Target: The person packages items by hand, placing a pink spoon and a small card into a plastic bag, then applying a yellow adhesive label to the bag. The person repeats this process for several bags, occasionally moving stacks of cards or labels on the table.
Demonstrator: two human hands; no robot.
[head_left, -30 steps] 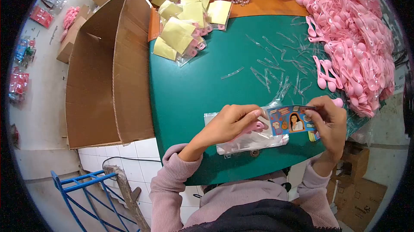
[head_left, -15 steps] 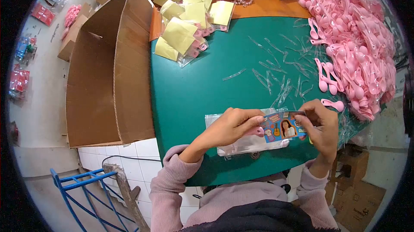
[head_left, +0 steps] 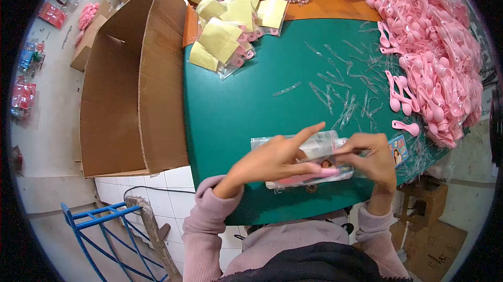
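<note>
Left hand [head_left: 272, 160]: grip pinched shut on the clear pouch [head_left: 319, 173], forefinger splayed | Right hand [head_left: 373, 157]: grip closed on the pouch's other end | Pouch: just above the worktop [head_left: 236, 104], lower-left of the pink spoon pile [head_left: 440, 46] | Risk: card [head_left: 328, 164] or spoon [head_left: 306, 179] may snag the thin film and tear it; a slack pinch spills the contents.

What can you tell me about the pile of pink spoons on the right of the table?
The pile of pink spoons is a large loose heap of small spoons that look like plastic, all pale pink, many under shiny clear wrapping. It lies along the right edge of the green table, from the far corner towards the near side. A few single spoons lie flat on the table beside it. Neither the left hand nor the right hand touches it; both are at a clear bag.
</note>
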